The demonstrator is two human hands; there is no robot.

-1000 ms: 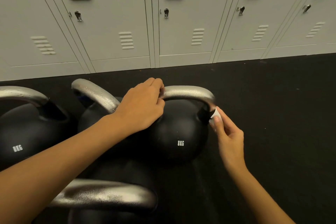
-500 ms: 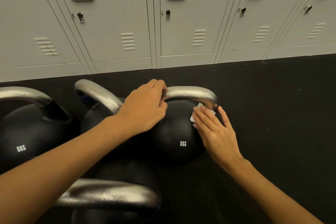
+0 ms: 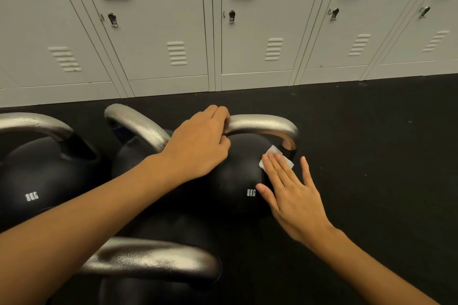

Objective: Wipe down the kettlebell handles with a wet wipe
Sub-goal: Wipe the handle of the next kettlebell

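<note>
Sliding off the handle's right leg, the right hand [image 3: 295,195] has come onto the round black side of the kettlebell [image 3: 238,176] since a second ago, and the white wet wipe [image 3: 273,153] went with it. Now that hand lies flat, with its fingers straight and a bit spread, and it presses the wipe against the ball. Only the top edge of the wipe peeks out past the fingertips, just beside the spot where the right leg of the silver handle [image 3: 262,124] meets the ball. The thumb rests near the white "8KG" mark on the front of the kettlebell. The left hand [image 3: 200,141] has stayed where it was. It grips the left end of the same handle, with its fingers curled over the bar and its thumb under it. This kettlebell stands on the black floor [image 3: 371,156]. Just to its left, partly behind the left arm, is a second kettlebell [image 3: 135,121] whose silver handle tilts up. Further left of that stands a third kettlebell [image 3: 42,176] that also says "8KG". In front of the wiped kettlebell, close to the bottom edge, is the silver handle of a fourth kettlebell [image 3: 153,260]. Behind the kettlebell, past a strip of floor, runs a row of grey lockers [image 3: 247,32] with small locks and vents.
</note>
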